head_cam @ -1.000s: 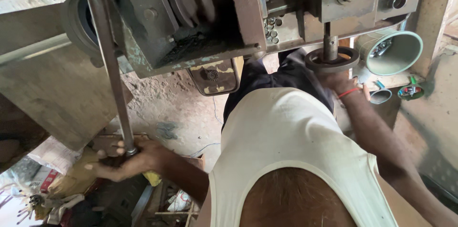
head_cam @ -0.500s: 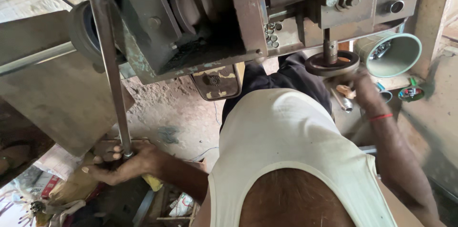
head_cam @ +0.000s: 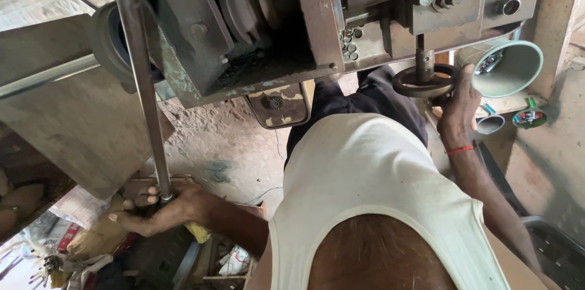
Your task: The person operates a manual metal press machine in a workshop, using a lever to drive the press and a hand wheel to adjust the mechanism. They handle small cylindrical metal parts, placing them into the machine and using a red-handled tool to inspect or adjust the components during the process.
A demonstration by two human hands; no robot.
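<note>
Overhead, a worn grey-green machine (head_cam: 317, 22) with flaking paint fills the top of the view, and the person bends under it in a white sleeveless vest (head_cam: 378, 192).

The left hand (head_cam: 159, 209) sits low at the left, wrapped around the bottom end of a long steel rod (head_cam: 141, 77). Its fingers (head_cam: 137, 205) curl about the rod where it meets the cluttered surface below, thumb side up, so this hand is closed on the rod. The rod runs up and slightly left from the hand, passing in front of the machine's side and out of the top of the frame.

The right hand (head_cam: 458, 107) reaches up on the other side, a red thread around its wrist. It grips the rim of a small dark handwheel (head_cam: 425, 81) that hangs on a short vertical shaft beneath the machine. Its fingers close over the wheel's right edge; how far they wrap behind the rim cannot be told.

Just beside the right hand, to the right, lies a pale green pipe (head_cam: 509, 67) with its open mouth facing the camera. Stepped pulleys (head_cam: 250, 3) show inside the machine above. Below the left hand lie rags, papers and scrap (head_cam: 79, 235), too jumbled to name singly.
</note>
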